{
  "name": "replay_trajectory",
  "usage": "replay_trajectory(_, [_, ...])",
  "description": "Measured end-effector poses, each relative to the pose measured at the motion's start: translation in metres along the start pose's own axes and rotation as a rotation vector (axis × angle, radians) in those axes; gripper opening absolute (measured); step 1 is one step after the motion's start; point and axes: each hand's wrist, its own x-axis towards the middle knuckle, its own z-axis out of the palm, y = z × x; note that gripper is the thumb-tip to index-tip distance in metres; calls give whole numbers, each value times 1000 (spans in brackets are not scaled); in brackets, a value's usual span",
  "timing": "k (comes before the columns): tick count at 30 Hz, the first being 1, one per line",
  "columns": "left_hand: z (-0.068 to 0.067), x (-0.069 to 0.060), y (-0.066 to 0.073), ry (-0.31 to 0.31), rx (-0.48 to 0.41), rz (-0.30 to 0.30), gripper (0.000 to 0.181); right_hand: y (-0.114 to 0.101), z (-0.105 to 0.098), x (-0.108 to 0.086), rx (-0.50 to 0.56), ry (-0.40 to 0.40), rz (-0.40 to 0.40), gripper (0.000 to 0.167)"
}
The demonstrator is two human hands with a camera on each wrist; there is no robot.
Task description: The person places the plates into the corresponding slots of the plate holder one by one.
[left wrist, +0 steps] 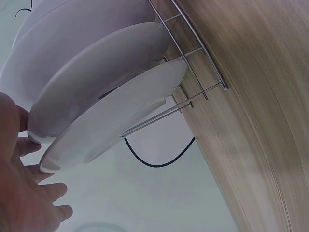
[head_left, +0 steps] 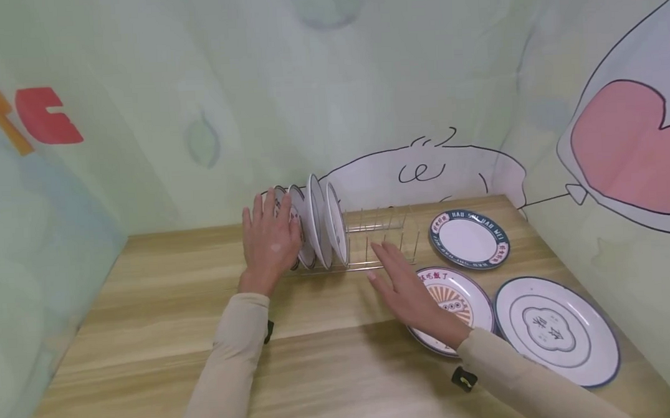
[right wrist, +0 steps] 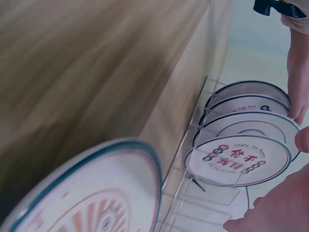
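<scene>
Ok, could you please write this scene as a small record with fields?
Surface: wooden table
Holder: wire rack
Standing in rack's left part: four plates
Lying flat, at right: dark-rimmed plate, sunburst plate, large plate
Left hand: touches rims among the four plates
Right hand: holds nothing, near rack's front

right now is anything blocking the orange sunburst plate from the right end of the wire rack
No other plate stands between the orange sunburst plate and the wire rack's right end; only the right hand is there, in front of the rack.
</scene>
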Motion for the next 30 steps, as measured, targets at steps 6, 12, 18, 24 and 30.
replay_trajectory(6, [3,-3,-1,2,-7,-4,54,17,-3,-16,-125,-50,-30,59])
replay_trajectory(12, [5,-3,-1,26,-7,4,53,33,-9,-33,-264,-134,-21,60])
replay_trajectory(18, [6,-2,-1,45,-7,6,53,45,-16,-44,-375,-209,39,62])
replay_trajectory(24, [6,-3,-1,44,-8,4,54,53,-20,-55,-410,-252,88,70])
replay_trajectory(30, [6,-2,-1,38,-17,0,54,54,-22,-64,-429,-325,125,82])
